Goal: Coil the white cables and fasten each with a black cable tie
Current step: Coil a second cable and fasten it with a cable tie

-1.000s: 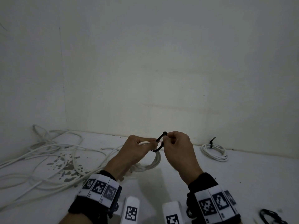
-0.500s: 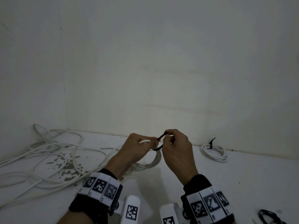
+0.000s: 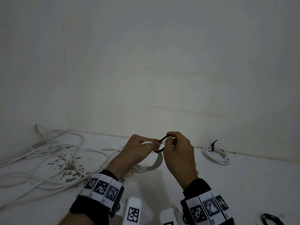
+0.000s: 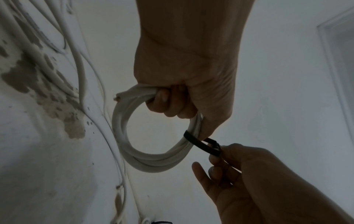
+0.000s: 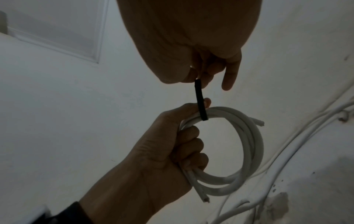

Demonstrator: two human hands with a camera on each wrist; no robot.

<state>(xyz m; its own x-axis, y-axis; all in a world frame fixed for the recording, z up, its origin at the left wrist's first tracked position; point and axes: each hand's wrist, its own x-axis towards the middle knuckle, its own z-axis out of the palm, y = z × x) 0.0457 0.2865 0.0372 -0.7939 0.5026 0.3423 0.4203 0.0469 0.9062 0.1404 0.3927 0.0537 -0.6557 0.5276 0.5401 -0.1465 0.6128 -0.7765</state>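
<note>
Change: barely any | left hand (image 3: 140, 147) still grips coil (image 4: 153, 159) | right hand (image 3: 177, 148) still pinches tie (image 5: 200, 101)

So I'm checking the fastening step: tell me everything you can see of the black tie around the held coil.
The black cable tie is a thin, flat, plastic-looking strap, looped loosely around the white coil, not yet cinched. The right hand pinches its ends; the left hand grips the coil, its thumb touching the strap.
</note>
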